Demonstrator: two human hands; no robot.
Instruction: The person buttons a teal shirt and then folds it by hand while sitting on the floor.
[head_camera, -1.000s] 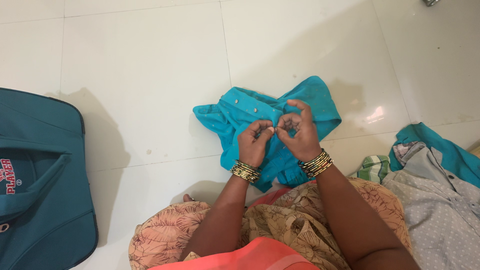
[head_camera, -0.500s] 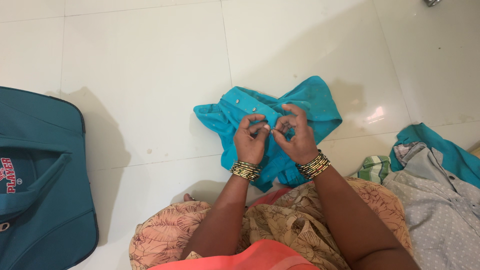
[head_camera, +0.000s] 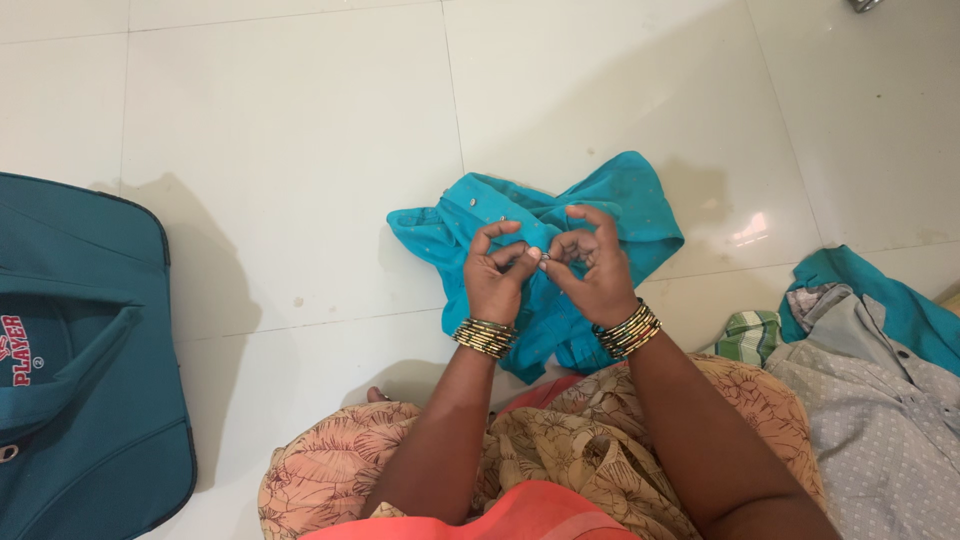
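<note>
Since the earlier pictures the two hands have drawn a little closer together and lower over the cloth, and the left thumb and forefinger now pinch at the spot where a small silver button shows; the shirt itself, the bag and the clothes pile lie just as they did.

At the far left a teal bag (head_camera: 85, 360) sits on the white tiled floor (head_camera: 290, 130), well apart from the work. In the middle, the turquoise shirt (head_camera: 620, 205) lies crumpled on the floor just in front of the person's knees, its row of small buttons running along the front band toward the upper left. The left hand (head_camera: 497, 282) is curled almost shut, fingertips pinching the edge of the shirt's front band. Touching it, the right hand (head_camera: 592, 272) is likewise curled, thumb and fingers gripping the facing edge of the cloth, with the button (head_camera: 545, 256) between the two hands. To the right lie a green checked cloth (head_camera: 750, 335), a grey dotted shirt (head_camera: 880, 420) and another teal garment (head_camera: 870, 285), heaped together.

As a judgement, the buttoning is under way: one button is being worked at mid-band, several others up the band look unfastened, and the shirt is not yet smoothed or folded.
</note>
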